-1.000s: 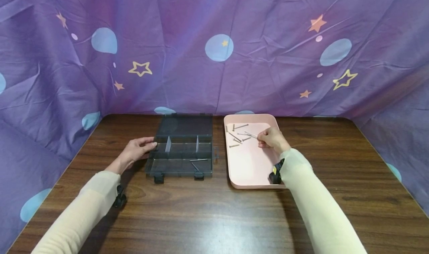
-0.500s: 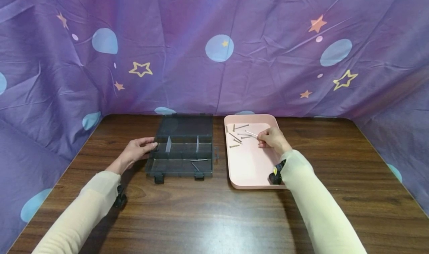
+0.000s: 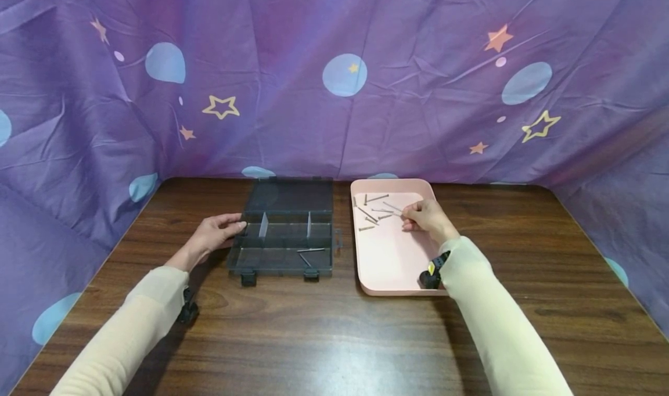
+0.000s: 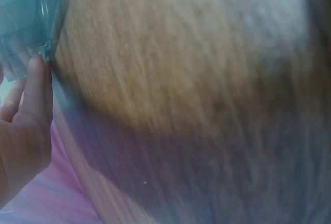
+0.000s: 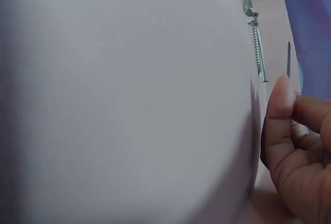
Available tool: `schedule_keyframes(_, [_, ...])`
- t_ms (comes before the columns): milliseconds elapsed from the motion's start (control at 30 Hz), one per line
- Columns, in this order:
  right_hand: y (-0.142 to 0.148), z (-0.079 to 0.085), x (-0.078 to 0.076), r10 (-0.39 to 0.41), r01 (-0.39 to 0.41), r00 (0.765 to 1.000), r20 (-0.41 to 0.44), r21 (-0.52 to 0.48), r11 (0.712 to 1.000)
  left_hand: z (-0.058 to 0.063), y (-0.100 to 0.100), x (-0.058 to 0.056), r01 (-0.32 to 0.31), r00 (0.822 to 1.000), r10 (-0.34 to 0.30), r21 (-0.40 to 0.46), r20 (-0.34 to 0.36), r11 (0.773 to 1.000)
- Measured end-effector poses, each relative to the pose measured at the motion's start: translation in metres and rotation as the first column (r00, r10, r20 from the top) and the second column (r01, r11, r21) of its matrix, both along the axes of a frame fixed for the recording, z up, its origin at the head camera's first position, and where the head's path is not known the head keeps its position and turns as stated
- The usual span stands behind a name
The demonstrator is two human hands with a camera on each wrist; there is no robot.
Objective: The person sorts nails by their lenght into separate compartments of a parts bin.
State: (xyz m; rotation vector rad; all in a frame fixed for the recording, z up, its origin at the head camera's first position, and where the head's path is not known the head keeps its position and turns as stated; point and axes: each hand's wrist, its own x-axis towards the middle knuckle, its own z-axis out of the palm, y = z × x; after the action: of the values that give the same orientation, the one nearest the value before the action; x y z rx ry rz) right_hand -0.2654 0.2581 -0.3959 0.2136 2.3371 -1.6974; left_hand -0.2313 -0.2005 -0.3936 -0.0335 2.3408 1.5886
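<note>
In the head view my right hand [image 3: 424, 216] is over the far right part of a pink tray [image 3: 384, 262], pinching a thin grey nail [image 5: 288, 58] between thumb and fingertips. The nail's pointed end sticks out past the fingers. Several screws and nails [image 3: 367, 215] lie in the tray's far left part, left of this hand. My left hand [image 3: 211, 233] touches the left side of a dark see-through organizer box [image 3: 282, 259], thumb and fingers fairly straight at its edge. Two nails [image 3: 310, 249] lie in the box's front compartment, toward its right end.
The box's lid [image 3: 290, 195] is folded back, away from me. Two upright dividers [image 3: 263, 225] split its rear row. Behind the brown wooden table [image 3: 334, 332] hangs a purple cloth [image 3: 282, 111] with stars and blue spots.
The nail in my right hand has tilted slightly, its far end moving a little away from me. Both hands, the box and the tray stay almost where they were.
</note>
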Motion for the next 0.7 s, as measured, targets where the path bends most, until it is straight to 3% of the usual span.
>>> schedule_keyframes(333, [-0.002,0.007,0.004,-0.039,0.039,0.999,-0.023,-0.024,0.999,-0.001,0.0,0.0,0.004,1.0,-0.004,0.006,-0.004,1.0])
schedule_keyframes(600, [-0.009,0.02,0.009,0.024,-0.024,0.996,-0.087,0.001,1.0,-0.001,0.0,-0.001,-0.003,1.0,0.003,0.01,0.004,1.0])
schedule_keyframes(700, [-0.015,0.025,0.009,0.039,-0.044,0.994,-0.099,-0.05,0.998,-0.001,0.0,-0.001,-0.003,1.0,0.003,0.012,0.002,1.0])
